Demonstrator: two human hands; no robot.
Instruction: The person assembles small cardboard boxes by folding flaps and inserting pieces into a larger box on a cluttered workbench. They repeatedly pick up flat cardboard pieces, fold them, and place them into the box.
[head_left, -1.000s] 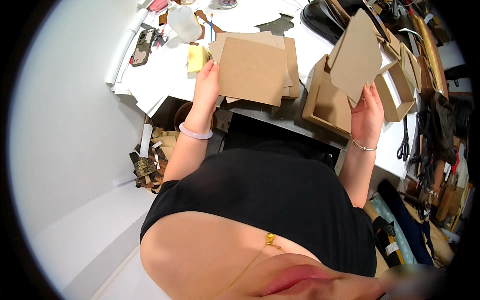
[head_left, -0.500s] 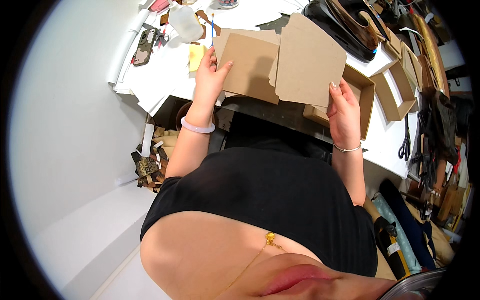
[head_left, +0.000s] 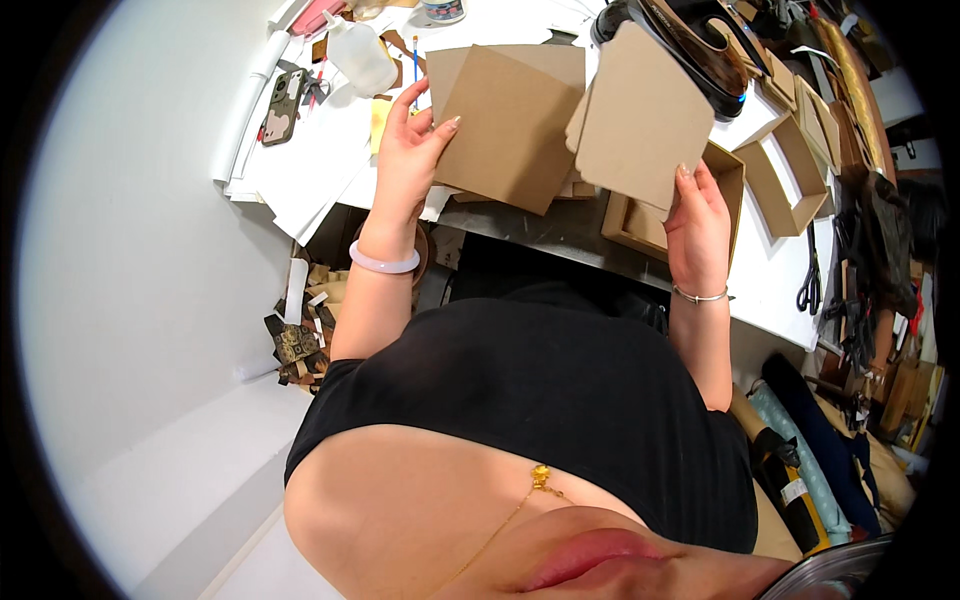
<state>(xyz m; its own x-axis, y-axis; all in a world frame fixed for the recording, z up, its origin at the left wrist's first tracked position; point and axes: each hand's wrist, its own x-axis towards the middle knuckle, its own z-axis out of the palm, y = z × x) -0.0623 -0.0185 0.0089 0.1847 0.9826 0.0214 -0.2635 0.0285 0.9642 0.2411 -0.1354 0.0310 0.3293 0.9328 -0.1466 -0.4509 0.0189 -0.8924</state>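
My left hand (head_left: pixel 405 155) is closed on the left edge of square brown cardboard sheets (head_left: pixel 508 125), its thumb on top. The sheets overlap, one turned against another. My right hand (head_left: pixel 697 220) grips the lower right corner of a small stack of lighter cardboard pieces (head_left: pixel 645 110) with notched corners, thumb on top. A gap separates the two groups of cardboard. Beneath the right hand's pieces, partly hidden, sits an open cardboard box (head_left: pixel 726 190) on the table.
Right of the box stands a cardboard frame (head_left: pixel 786 180), with black scissors (head_left: pixel 809 280) nearby. A black iron-like device (head_left: pixel 690 60) lies behind. Toward the left are a phone (head_left: pixel 285 105), a translucent squeeze bottle (head_left: pixel 360 60), a blue brush (head_left: pixel 416 75) and white paper sheets (head_left: pixel 300 190).
The lighter pieces in my right hand have moved right, away from the square sheets. The sheets in my left hand have turned and fanned slightly, showing more of their surface.
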